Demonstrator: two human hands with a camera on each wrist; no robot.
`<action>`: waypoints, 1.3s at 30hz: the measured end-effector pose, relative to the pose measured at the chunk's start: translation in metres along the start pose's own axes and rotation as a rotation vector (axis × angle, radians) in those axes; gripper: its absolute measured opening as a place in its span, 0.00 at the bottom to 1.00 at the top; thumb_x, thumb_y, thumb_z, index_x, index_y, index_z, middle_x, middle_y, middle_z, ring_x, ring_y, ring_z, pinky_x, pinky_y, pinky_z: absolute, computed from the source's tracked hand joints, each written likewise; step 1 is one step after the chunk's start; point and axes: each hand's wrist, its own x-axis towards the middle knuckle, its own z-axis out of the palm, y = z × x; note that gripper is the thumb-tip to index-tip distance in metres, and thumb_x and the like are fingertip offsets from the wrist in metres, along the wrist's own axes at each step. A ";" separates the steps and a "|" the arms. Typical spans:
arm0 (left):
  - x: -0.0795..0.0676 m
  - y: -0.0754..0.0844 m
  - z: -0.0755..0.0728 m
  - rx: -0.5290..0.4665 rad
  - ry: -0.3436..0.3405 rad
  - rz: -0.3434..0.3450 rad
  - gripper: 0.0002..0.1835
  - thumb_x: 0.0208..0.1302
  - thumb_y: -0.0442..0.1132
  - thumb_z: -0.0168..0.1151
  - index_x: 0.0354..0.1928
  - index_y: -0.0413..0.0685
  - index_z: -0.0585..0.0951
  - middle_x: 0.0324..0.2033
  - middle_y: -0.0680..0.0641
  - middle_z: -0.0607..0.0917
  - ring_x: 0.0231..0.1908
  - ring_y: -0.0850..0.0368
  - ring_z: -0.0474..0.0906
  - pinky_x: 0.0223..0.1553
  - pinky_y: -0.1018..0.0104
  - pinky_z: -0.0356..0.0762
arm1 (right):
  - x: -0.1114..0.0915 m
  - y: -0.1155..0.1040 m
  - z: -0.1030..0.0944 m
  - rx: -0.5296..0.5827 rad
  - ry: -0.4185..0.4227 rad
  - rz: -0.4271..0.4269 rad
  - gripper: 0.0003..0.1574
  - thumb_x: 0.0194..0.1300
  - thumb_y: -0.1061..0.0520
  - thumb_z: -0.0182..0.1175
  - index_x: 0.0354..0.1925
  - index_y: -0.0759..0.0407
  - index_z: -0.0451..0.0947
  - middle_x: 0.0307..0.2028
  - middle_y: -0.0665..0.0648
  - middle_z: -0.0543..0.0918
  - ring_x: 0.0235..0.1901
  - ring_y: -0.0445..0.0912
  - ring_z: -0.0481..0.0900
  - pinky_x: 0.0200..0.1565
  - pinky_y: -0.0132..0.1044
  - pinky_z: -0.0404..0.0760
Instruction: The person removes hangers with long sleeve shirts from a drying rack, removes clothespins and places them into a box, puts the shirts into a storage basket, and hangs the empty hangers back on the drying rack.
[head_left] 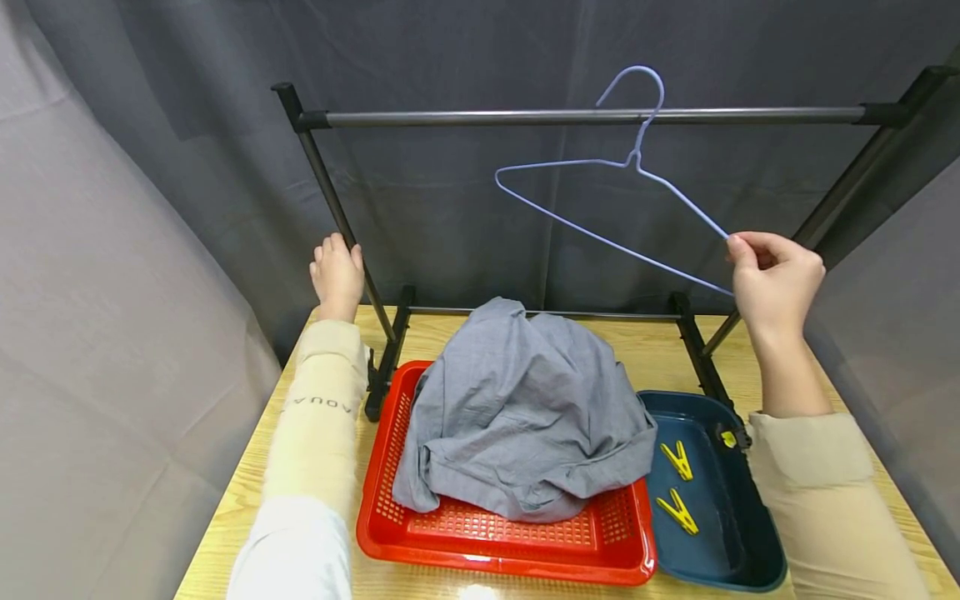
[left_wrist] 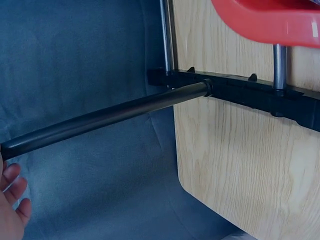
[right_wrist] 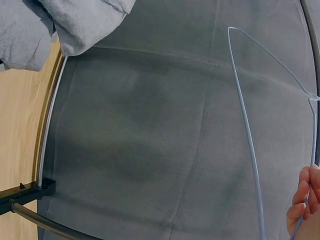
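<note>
A thin lavender wire hanger (head_left: 637,157) is tilted at the right part of the clothes rack's top bar (head_left: 465,119). Its hook crosses the bar, the tip just above it; whether it hangs there I cannot tell. My right hand (head_left: 776,279) pinches the hanger's right end between thumb and fingers. At the left, my left hand (head_left: 337,273) holds the rack's dark post (head_left: 324,179) between thumb and fingers. In the left wrist view, several fingertips (left_wrist: 16,187) curl loosely below this post. Below the bar, a crumpled grey cloth garment (head_left: 525,408) lies in a red basket (head_left: 495,560).
Right of the basket stands a dark blue tray (head_left: 723,575) with yellow clothespins (head_left: 678,510) in it. The rack's black feet (head_left: 387,367) rest on the wooden table (head_left: 247,492). Grey curtains (head_left: 450,50) hang behind and at the sides.
</note>
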 end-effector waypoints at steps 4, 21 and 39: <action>-0.002 0.004 0.002 0.013 0.022 -0.011 0.20 0.70 0.46 0.43 0.54 0.36 0.67 0.49 0.37 0.73 0.52 0.41 0.65 0.49 0.48 0.63 | 0.001 0.002 0.004 -0.015 -0.018 0.000 0.15 0.60 0.54 0.60 0.39 0.64 0.83 0.20 0.29 0.71 0.21 0.28 0.69 0.27 0.22 0.66; -0.005 0.003 0.011 0.046 0.085 -0.013 0.19 0.70 0.45 0.45 0.52 0.36 0.68 0.48 0.38 0.74 0.50 0.41 0.66 0.47 0.49 0.62 | -0.006 0.011 0.019 -0.046 -0.086 -0.009 0.15 0.61 0.55 0.59 0.38 0.65 0.83 0.19 0.31 0.70 0.20 0.30 0.68 0.24 0.23 0.64; -0.004 0.001 0.013 0.052 0.077 -0.031 0.19 0.70 0.45 0.44 0.53 0.37 0.67 0.48 0.38 0.73 0.51 0.42 0.65 0.48 0.50 0.62 | -0.018 0.021 0.028 -0.035 -0.175 -0.094 0.14 0.62 0.55 0.58 0.38 0.65 0.82 0.24 0.42 0.76 0.22 0.30 0.68 0.27 0.21 0.65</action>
